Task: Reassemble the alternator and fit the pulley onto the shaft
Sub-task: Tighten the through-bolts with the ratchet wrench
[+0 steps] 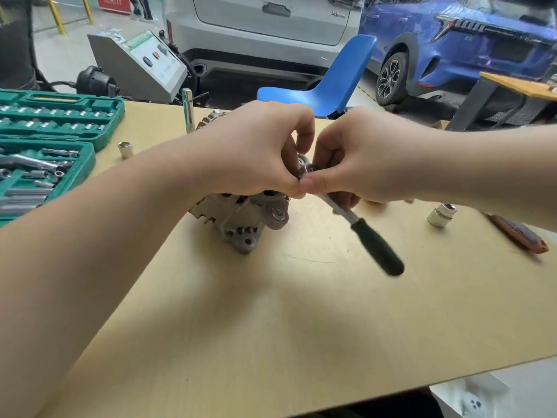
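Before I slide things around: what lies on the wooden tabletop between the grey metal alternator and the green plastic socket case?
In the head view, one small silver socket stands upright there; otherwise bare wood.

Single view, head-worn, wide-angle. Position: above the near edge of the pale yellow wooden tabletop [271,312], looking forward and down. Proximity: close; both bare forearms enter from the lower left and right and meet near frame centre. Edges curve with lens distortion. Upper field reaches beyond the table's far edge to a blue plastic chair [337,82], a white car [265,31] and a blue car [452,49]. No second view; no shared area.
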A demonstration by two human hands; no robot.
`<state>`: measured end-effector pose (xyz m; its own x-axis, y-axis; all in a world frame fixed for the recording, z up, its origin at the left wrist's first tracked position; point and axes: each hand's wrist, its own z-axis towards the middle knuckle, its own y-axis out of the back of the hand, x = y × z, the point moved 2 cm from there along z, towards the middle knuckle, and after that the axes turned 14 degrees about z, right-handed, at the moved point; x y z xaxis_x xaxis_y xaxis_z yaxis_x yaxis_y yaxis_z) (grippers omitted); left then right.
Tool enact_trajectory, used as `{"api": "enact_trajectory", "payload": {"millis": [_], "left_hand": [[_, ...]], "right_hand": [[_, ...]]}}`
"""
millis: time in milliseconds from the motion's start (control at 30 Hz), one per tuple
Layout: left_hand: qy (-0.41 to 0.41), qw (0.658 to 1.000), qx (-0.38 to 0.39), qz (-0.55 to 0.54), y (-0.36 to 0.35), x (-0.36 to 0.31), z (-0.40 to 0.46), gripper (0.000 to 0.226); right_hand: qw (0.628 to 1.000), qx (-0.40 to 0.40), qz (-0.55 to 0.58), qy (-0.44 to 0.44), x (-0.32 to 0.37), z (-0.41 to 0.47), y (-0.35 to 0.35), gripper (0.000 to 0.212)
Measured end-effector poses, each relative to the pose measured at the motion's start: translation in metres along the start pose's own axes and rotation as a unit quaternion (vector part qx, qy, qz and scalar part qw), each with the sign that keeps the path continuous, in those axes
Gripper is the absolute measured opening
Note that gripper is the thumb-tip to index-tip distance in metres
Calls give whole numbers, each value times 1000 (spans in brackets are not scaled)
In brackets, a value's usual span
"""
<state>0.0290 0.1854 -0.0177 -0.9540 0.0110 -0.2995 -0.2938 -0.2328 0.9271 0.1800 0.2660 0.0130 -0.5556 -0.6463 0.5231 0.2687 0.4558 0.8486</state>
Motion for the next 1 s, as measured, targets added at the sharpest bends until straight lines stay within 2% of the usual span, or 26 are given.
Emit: {"api": "enact_trajectory", "payload": {"millis": [100,167,200,233,267,367,433,500,600,667,700,733,800,867,933,1000], "left_hand": [[-6,1000,0,6,-1,-1,0,46],[-3,1000,13,10,-1,0,1,48],[-2,1000,20,9,0,0,2,49],[0,1000,25,5,0,2,2,49],[1,1000,28,0,1,3,2,48],[2,999,33,-2,2,2,2,44],[5,999,39,6,2,1,3,45],[8,999,39,10,2,2,3,45],[3,999,37,8,1,2,3,43],[3,999,47,12,1,2,3,43],[4,999,53,12,1,2,3,44],[6,998,54,8,2,3,3,44],[9,999,50,-1,4,4,1,47],[10,999,42,-2,5,3,1,51],[12,1000,24,1,7,2,1,53],[16,1000,15,-3,8,3,2,53]], "right_hand": [[972,-7,-185,143,2,-5,3,23],[922,11,-313,225,3,-8,3,18],[902,19,-352,250,3,-7,4,17],[901,18,-355,247,4,-7,4,15],[919,11,-322,227,5,-6,5,12],[989,13,-130,66,11,-3,3,33],[999,34,1,-34,13,-1,-1,34],[998,27,26,-57,15,-1,-1,31],[984,1,-165,74,12,-2,3,24],[924,12,-334,183,10,-7,2,11],[895,27,-392,212,9,-7,2,12],[887,36,-405,221,9,-7,2,14],[930,17,-322,175,12,-7,2,15],[979,6,-185,82,14,-6,2,29],[998,13,-68,-1,17,-4,0,32],[998,13,6,-61,19,-4,-2,32]]}}
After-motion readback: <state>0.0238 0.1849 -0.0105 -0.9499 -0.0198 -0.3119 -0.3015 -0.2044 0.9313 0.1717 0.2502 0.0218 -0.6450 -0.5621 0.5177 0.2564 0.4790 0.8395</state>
